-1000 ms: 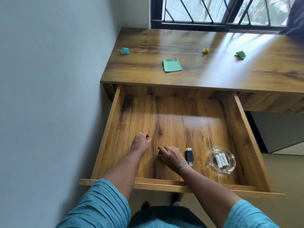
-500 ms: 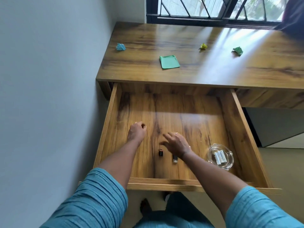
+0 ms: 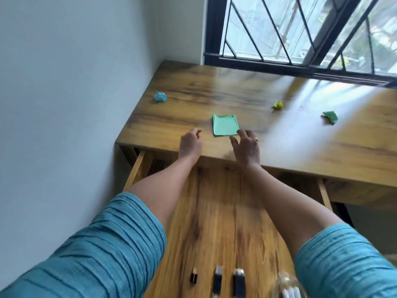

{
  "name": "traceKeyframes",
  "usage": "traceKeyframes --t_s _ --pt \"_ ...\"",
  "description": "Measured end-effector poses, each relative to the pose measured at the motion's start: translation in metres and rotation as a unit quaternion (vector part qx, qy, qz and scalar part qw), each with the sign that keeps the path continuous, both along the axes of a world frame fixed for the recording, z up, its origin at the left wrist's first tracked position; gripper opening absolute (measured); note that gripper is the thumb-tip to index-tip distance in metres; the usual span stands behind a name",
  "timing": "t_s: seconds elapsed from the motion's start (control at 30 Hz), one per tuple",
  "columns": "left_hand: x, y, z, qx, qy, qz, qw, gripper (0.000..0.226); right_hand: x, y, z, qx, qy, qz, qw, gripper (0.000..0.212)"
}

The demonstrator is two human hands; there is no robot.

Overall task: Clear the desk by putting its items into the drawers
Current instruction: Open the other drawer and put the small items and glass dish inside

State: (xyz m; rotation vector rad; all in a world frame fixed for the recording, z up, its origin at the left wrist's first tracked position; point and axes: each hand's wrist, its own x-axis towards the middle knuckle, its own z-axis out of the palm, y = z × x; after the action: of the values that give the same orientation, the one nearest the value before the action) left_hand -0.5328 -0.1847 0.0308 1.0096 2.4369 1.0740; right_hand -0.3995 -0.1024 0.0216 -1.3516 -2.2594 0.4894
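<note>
A flat green paper square (image 3: pixel 225 125) lies near the front edge of the wooden desk (image 3: pixel 300 138). My right hand (image 3: pixel 246 147) hovers just in front of it, fingers spread, fingertips at its near right corner. My left hand (image 3: pixel 190 145) is to the left of the paper with loosely curled fingers and holds nothing. Three crumpled paper balls lie farther back: blue (image 3: pixel 160 97), yellow (image 3: pixel 278 104), dark green (image 3: pixel 330 117). The open drawer (image 3: pixel 214 211) below holds three small dark items (image 3: pixel 217 280) and a glass dish (image 3: pixel 287 287).
A grey wall runs along the left of the desk. A barred window (image 3: pixel 300 33) stands behind the desk. The drawer's side rails (image 3: pixel 135 171) stick out under the desk's front edge.
Both hands have risen out of the drawer and moved forward over the desk's front edge; the right hand left the small items in the drawer and now reaches the green paper. The view tilted up.
</note>
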Motion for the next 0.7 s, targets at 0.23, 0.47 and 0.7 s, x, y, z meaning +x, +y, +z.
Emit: traceKeyframes --t_s 0.23,0.47,0.7 --pt "0.008 0.089 0.004 -0.094 -0.122 0.049 0.987 0.038 -0.050 0.065 -0.004 -0.157 -0.023 -0.123 0.980 0.047" --pt "0.012 0.109 0.004 -0.074 -0.206 0.125 0.968 0.038 -0.066 0.072 -0.002 -0.177 0.013 -0.138 0.974 0.033" --pt "0.002 0.067 -0.001 -0.042 -0.283 0.170 0.943 0.037 -0.044 0.050 0.005 -0.280 0.064 -0.155 0.945 0.029"
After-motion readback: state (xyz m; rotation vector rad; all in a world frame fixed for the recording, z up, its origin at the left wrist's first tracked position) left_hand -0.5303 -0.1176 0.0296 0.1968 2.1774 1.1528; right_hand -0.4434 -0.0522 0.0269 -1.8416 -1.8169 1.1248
